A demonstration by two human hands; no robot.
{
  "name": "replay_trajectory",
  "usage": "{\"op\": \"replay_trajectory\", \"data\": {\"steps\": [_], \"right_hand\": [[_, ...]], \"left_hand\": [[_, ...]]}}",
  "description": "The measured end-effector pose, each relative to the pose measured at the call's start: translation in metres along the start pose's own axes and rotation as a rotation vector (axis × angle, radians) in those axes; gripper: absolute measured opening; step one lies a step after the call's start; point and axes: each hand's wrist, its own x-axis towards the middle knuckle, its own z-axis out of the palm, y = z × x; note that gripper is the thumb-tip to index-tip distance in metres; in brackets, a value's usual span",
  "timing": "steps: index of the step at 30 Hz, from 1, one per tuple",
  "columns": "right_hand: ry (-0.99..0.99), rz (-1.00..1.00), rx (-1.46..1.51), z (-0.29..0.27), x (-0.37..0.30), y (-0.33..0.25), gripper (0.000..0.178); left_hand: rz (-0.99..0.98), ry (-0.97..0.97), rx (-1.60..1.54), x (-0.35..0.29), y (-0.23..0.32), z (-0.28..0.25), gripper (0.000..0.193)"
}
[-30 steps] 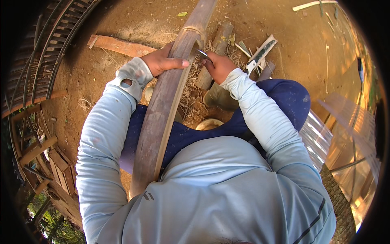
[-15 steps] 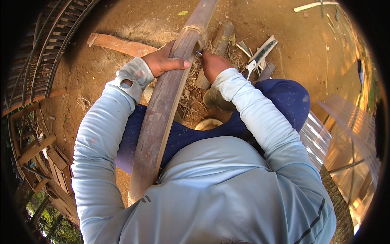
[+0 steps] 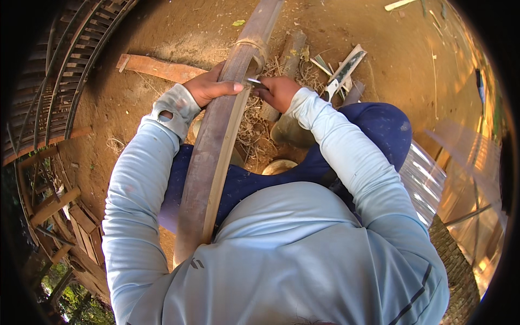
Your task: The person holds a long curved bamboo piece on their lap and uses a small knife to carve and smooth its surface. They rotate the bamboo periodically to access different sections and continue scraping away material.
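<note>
A long brown split bamboo pole (image 3: pixel 214 135) slants from beside my left hip, across my left thigh, away to the far top. My left hand (image 3: pixel 208 88) is closed around it below the raised node, with the thumb lying on its upper face. In my right hand (image 3: pixel 280 93) is a small knife (image 3: pixel 254 82), its blade short and shiny. The blade points left and lies at the pole's right edge, beside a notch just below the node. My fingers cover most of the knife's handle.
Fibre shavings (image 3: pixel 253 124) litter the ground between my legs. A saw with a white-and-black handle (image 3: pixel 333 86) lies right of my right hand, near a short log (image 3: pixel 292 54). A reddish plank (image 3: pixel 162 67) lies left, slatted wood (image 3: pixel 59 70) farther left, clear plastic sheeting (image 3: pixel 425 173) right.
My right hand has drawn slightly back and down along the pole's edge, so more of the knife blade shows. My left hand has shifted slightly left and down, still gripping the pole.
</note>
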Motion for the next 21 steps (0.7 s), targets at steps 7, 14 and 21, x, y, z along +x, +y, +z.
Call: {"op": "replay_trajectory", "data": {"steps": [7,14,21], "right_hand": [[0.226,0.150,0.172,0.015,-0.018,0.003,0.022],[0.436,0.101,0.283,0.020,-0.022,-0.013,0.022],[0.305,0.682,0.686,0.039,-0.034,0.004,0.068]], "left_hand": [[-0.025,-0.002,0.019,0.001,0.002,0.002,0.110],[-0.013,-0.002,-0.031,0.003,0.000,0.001,0.117],[-0.031,0.000,-0.006,0.005,-0.008,-0.003,0.117]]}}
